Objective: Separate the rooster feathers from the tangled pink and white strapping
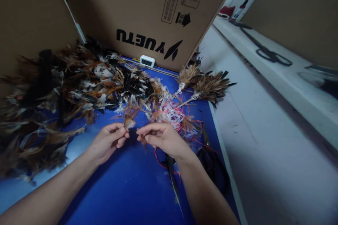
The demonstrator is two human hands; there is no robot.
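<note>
My left hand point(111, 141) pinches a small tuft of brown feathers point(129, 121) by its base, the tips fanning upward. Close beside it, my right hand point(161, 137) has thumb and fingers closed on a small brown feather point(143, 139), mostly hidden by the fingers. A large heap of loose brown, black and white feathers point(102, 84) covers the left and back of the blue table point(124, 190). Behind my right hand lies a tangle of red and white string point(174, 114). Scissors point(173, 175) with dark handles rest under my right forearm.
A cardboard box point(105, 3) stands at the back, with a small white digital display point(147, 61) before it. Two bound feather bundles point(211, 86) lie at the back right. More scissors point(271, 54) rest on the white ledge point(303, 81) at right.
</note>
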